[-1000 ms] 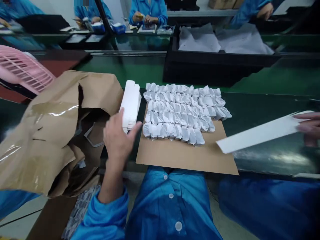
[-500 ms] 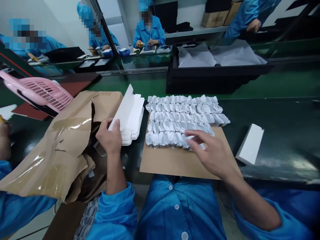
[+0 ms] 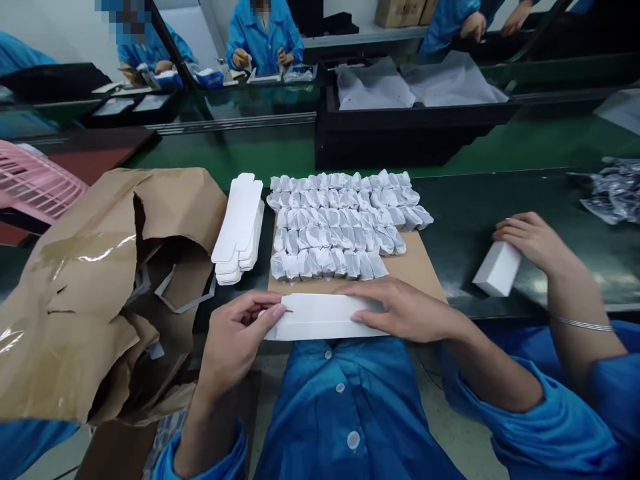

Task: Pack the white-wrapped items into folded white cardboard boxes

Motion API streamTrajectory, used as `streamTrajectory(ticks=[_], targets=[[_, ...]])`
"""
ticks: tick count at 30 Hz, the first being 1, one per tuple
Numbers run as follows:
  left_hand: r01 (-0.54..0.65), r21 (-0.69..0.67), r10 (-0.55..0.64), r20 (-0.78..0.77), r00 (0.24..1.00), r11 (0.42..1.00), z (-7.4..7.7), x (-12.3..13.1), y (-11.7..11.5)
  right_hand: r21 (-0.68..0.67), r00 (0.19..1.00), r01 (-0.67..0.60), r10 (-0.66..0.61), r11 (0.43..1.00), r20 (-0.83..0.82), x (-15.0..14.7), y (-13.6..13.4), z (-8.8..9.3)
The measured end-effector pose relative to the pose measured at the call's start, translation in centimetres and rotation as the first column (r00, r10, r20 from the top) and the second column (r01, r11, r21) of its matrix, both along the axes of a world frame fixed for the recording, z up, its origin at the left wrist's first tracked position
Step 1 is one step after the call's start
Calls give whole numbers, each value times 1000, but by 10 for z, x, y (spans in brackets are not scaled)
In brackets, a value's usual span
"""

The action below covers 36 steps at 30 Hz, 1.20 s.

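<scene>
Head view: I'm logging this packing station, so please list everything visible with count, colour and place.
flat carton: one, white, held at table edge
carton stack: one pile, white, left of the packets
wrapped packets: many, white, rows on cardboard
cardboard sheet: one, brown, centre
torn paper wrap: one, brown, left
pink grille: one, far left
black tray: one, white sheets inside, behind
folded box: one, white, under a co-worker's hand
left hand: pinches carton's left end
right hand: grips its right end
</scene>
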<state>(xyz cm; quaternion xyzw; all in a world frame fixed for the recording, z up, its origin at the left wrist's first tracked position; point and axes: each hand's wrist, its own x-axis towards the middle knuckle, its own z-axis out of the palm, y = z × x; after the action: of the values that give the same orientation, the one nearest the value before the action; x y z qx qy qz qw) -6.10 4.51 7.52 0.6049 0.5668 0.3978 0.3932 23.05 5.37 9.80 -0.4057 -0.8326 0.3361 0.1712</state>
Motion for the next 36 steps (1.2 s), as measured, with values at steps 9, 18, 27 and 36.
streamTrajectory(ticks=[9,18,27,36], targets=[[144,-111,-141,35,989,983,2,19,2,476,951,-61,-93,878,294,-18,-33,-25],[532,-276,-532,79,843,801,0,-1,-10,360,980,-153,94,920,177,-9,-39,-29],[311,-162,-318,-13,948,936,-11,9,-18,464,975,-156,60,872,214,-13,-40,-35],[305,-27,-304,-195,932,952,-11,17,-14,711,917,-208,-119,672,381,-20,-53,-31]])
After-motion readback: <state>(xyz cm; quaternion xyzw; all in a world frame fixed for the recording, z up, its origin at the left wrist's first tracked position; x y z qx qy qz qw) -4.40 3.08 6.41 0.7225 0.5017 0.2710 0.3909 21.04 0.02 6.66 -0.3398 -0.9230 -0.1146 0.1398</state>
